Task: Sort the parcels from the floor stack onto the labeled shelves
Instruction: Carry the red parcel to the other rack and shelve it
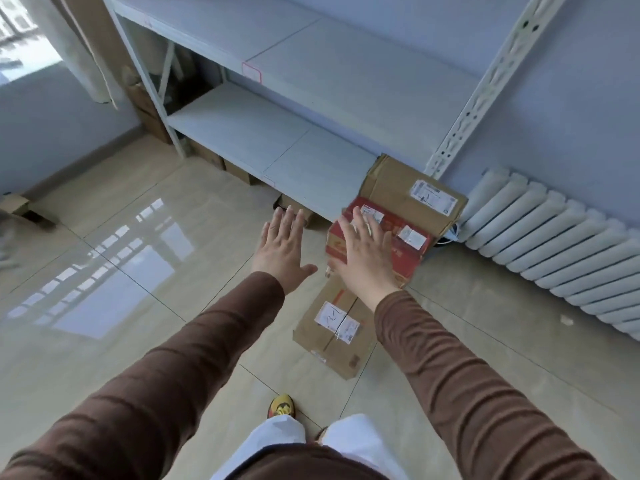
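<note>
A red parcel (408, 249) with white labels lies on top of the floor stack, leaning against a big brown carton (408, 192) beside the shelf post. A flat brown parcel (332, 334) with a handwritten label lies on the tiles nearer to me. My right hand (363, 251) is spread, fingers straight, over the red parcel's left end; I cannot tell if it touches. My left hand (282, 247) hovers with straight fingers left of the stack and holds nothing. The white shelves (249, 133) carry small red-edged labels on their front edges.
A white radiator (554, 251) runs along the wall on the right. Brown boxes (239, 169) sit under the lowest shelf, and another box (14, 204) lies at the far left. Glossy beige tiles cover the floor. My shoe (281, 405) is below the flat parcel.
</note>
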Available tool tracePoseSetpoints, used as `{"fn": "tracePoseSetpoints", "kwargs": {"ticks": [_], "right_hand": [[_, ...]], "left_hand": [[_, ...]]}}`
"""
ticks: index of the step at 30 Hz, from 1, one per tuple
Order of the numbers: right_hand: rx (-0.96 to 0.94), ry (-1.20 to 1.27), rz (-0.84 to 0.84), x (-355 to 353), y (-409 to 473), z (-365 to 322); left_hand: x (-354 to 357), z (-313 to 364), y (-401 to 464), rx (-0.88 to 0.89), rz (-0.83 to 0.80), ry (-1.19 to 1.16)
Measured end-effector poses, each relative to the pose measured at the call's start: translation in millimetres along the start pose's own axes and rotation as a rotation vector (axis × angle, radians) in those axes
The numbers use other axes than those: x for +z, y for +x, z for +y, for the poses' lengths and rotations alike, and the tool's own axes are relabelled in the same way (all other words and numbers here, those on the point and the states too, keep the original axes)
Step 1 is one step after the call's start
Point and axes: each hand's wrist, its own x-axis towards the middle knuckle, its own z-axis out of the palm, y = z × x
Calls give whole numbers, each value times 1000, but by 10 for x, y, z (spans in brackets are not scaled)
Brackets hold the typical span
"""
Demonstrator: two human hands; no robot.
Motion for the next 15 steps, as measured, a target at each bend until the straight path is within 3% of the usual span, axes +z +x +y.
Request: {"fn": "tracePoseSetpoints", "kwargs": {"ticks": [7, 15], "right_hand": [[69, 51, -42, 166, 263, 689], [89, 70, -147, 428, 617, 1948]], "left_hand": [[254, 393, 477, 1, -61, -37], [870, 1216, 939, -151, -125, -139]]}}
